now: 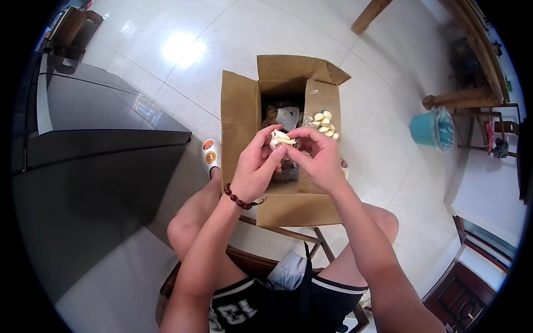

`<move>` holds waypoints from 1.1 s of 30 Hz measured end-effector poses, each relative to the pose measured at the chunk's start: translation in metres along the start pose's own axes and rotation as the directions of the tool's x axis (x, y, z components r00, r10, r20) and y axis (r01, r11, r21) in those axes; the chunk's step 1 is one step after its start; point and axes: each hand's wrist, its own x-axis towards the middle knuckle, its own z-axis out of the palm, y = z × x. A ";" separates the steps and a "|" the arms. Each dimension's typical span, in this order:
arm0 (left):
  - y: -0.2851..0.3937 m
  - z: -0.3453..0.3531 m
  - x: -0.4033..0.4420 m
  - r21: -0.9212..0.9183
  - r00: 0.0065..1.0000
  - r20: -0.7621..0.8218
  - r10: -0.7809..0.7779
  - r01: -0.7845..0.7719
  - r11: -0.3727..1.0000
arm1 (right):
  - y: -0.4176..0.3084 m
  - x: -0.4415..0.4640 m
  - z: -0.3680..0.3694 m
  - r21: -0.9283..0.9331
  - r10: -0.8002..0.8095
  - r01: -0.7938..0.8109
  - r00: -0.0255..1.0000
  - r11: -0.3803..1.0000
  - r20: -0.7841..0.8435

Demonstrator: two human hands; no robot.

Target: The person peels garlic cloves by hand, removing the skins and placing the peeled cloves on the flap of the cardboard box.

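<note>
A partly peeled garlic bulb (282,139) is held over the open cardboard box (240,133). My left hand (257,162) has its fingers closed round the bulb's left side. From the right, the fingertips of my right hand (316,157) pinch the same bulb. Several peeled garlic cloves (323,123) lie on the box's right flap, just beyond my right hand. Inside the box, partly hidden by my hands, are dark loose matter and a white label (287,118).
A grey cabinet-like appliance (100,144) stands at the left. To the right are a teal bin (425,130) with a plastic liner and a wooden table (461,99). My knees flank the box, and a white slipper (210,156) is beside its left flap.
</note>
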 end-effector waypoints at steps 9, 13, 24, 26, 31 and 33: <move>0.012 0.012 0.011 0.428 0.969 0.056 0.243 -0.243 0.871 | -0.002 0.007 -0.012 -0.133 0.025 -0.036 0.996 0.991 -0.083; 0.006 0.012 0.015 0.529 0.956 0.074 0.285 -0.280 0.801 | -0.008 0.007 -0.018 -0.160 0.058 -0.066 0.997 0.985 -0.058; -0.014 0.020 0.024 0.459 0.993 0.052 0.110 -0.122 0.880 | 0.005 0.008 -0.031 -0.318 0.047 -0.091 0.989 0.944 -0.143; -0.013 0.026 0.025 0.407 0.996 0.046 0.082 -0.093 0.909 | 0.014 0.009 -0.041 -0.247 0.045 -0.089 0.983 0.965 -0.179; -0.043 0.034 0.034 0.071 0.999 0.002 -0.033 0.033 0.997 | 0.001 0.015 -0.072 -0.163 0.110 -0.168 0.942 0.972 -0.317; -0.070 0.036 0.037 0.407 0.999 0.041 0.006 -0.022 0.913 | -0.005 0.015 -0.080 -0.178 0.123 -0.187 0.940 0.966 -0.318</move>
